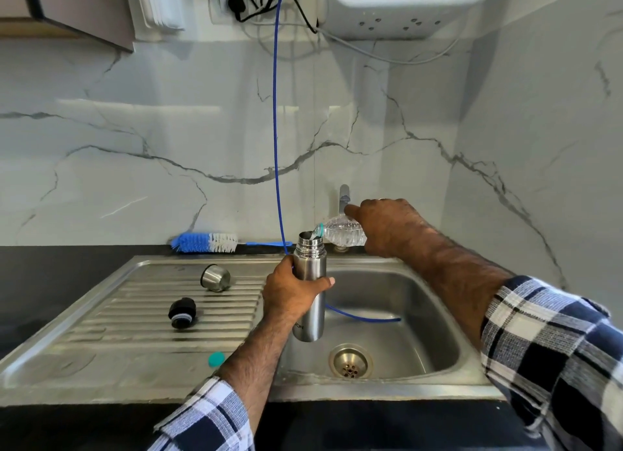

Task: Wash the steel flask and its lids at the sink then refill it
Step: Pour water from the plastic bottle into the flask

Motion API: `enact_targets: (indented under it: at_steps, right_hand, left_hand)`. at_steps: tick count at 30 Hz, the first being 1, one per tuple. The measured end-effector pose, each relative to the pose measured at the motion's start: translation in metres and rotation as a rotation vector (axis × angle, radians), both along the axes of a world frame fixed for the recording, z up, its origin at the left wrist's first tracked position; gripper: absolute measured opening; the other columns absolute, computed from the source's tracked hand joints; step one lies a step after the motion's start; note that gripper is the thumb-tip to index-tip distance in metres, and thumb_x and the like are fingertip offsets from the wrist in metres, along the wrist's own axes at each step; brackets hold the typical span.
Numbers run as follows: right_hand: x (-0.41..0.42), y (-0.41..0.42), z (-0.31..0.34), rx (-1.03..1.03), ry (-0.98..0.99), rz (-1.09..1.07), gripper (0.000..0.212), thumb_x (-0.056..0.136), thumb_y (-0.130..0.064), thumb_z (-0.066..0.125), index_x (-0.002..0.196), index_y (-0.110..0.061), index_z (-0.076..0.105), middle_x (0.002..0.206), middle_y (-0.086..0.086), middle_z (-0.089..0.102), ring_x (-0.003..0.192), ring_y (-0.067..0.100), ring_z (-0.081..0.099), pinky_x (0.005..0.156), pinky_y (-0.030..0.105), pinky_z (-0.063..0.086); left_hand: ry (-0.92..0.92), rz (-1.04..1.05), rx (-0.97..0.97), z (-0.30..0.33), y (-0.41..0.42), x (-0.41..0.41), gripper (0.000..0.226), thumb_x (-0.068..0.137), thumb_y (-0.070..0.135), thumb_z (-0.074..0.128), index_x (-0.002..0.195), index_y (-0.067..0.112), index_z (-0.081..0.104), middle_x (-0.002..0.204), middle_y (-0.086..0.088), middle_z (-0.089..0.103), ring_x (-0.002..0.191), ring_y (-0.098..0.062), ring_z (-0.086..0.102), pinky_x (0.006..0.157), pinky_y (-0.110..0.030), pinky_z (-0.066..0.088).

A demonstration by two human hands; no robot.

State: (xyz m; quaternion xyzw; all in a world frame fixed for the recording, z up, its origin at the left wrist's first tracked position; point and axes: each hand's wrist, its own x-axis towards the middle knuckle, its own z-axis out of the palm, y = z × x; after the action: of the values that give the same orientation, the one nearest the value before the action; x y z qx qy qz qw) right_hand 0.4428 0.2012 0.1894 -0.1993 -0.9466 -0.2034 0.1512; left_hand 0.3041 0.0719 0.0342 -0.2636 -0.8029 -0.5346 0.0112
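The left hand grips the tall shiny steel flask upright over the steel sink. Behind it, the right hand grips a tipped clear plastic bottle, its neck at the flask's mouth. Pour slowly and keep the mouths together. The sink catches spills. There is room all round.

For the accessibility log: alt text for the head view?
Over a steel sink, the left hand holds an open steel flask upright while the right hand tips a clear plastic bottle into its mouth. A steel cup lid and black stopper lie on the drainboard.
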Motion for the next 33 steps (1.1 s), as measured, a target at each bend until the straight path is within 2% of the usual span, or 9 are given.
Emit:
enact_targets:
  at_steps: [6,12,20,24,30,33]
  right_hand:
    - [0.0024,-0.0009,0.0024,0.013,-0.004,0.003,0.072,0.088,-0.058,0.072,0.149,-0.032,0.044,0.121,0.002,0.068,0.105,0.026,0.069,0.087,0.043,0.056]
    - [0.0019,-0.0005,0.0023,0.042,-0.005,0.008,0.071,0.086,-0.066,0.069,0.146,-0.034,0.047,0.119,0.001,0.069,0.103,0.026,0.070,0.082,0.041,0.055]
    - [0.0027,-0.0018,0.0035,0.046,-0.002,0.005,0.071,0.087,-0.064,0.070,0.147,-0.034,0.047,0.119,0.000,0.069,0.102,0.025,0.070,0.081,0.040,0.054]
    - [0.0050,-0.0015,0.0052,0.066,-0.014,0.012,0.069,0.088,-0.062,0.068,0.147,-0.033,0.048,0.119,0.001,0.069,0.103,0.026,0.070,0.078,0.038,0.050]
    - [0.0060,-0.0061,0.0085,0.058,-0.026,-0.006,0.067,0.090,-0.054,0.070,0.148,-0.033,0.046,0.117,0.000,0.069,0.102,0.025,0.069,0.077,0.038,0.048]
    - [0.0066,-0.0073,0.0094,0.051,-0.030,-0.012,0.066,0.088,-0.049,0.072,0.148,-0.033,0.047,0.115,0.000,0.069,0.100,0.025,0.070,0.078,0.039,0.051]
  left_hand:
    - [0.013,-0.009,0.005,0.0029,-0.0004,0.0024,0.067,0.057,0.057,0.099,0.110,0.031,0.066,0.095,0.017,0.071,0.087,-0.007,0.070,0.087,-0.041,0.063]
    - [0.014,-0.006,-0.008,0.0028,-0.0024,0.0044,0.070,0.056,0.060,0.098,0.112,0.032,0.066,0.097,0.017,0.072,0.088,-0.006,0.071,0.087,-0.042,0.064]
    - [0.021,-0.007,-0.015,0.0022,-0.0021,0.0054,0.069,0.057,0.059,0.098,0.111,0.032,0.066,0.096,0.017,0.072,0.088,-0.006,0.070,0.088,-0.043,0.064]
    - [0.016,0.001,-0.025,0.0018,-0.0024,0.0055,0.066,0.054,0.062,0.097,0.103,0.033,0.064,0.091,0.018,0.072,0.085,-0.006,0.070,0.085,-0.042,0.064]
    - [0.019,0.004,-0.041,0.0029,-0.0022,0.0067,0.067,0.055,0.062,0.096,0.106,0.033,0.065,0.094,0.017,0.072,0.087,-0.008,0.071,0.087,-0.043,0.063]
    - [0.022,0.005,-0.051,0.0034,-0.0026,0.0066,0.067,0.054,0.063,0.096,0.105,0.033,0.064,0.093,0.018,0.071,0.087,-0.009,0.071,0.088,-0.044,0.063]
